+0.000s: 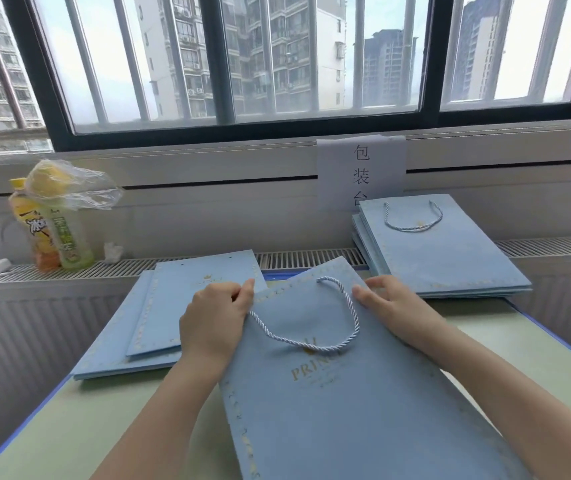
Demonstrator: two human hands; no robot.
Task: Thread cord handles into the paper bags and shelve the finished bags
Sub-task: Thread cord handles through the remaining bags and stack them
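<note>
Two hands hold one blue paper bag [329,393] that lies flat on the pale green desk [80,431]. The bottom of this bag is cut off by the lower edge of the view. Gold letters on it start "PRIN", but the white cord handle [315,344] lies over the rest, so the word is hard to read. The small gold print under it is too blurry to make out.

The left hand [215,323] is at the bag's top left corner. Its fingers [244,294] are curled and pinch the top edge of the bag, right where one end of the cord goes in. The right hand [391,303] is at the top right corner. Its fingers [367,292] lie almost straight, and they rest on the bag's edge, just beside the other end of the cord. The cord hangs in a loop between the two hands.

The bag's long side runs from near the person up toward the window [277,64]. Its open top points away, leaning a little to the left.

A pile of flat bags without cords [159,323] lies to the left, partly under the left hand. A pile of bags with cords [450,251] sits to the right by the wall. It hides the bottom of a paper sign [360,168]. Two drink bottles [48,230] stand far left under a thin plastic bag [73,185].
</note>
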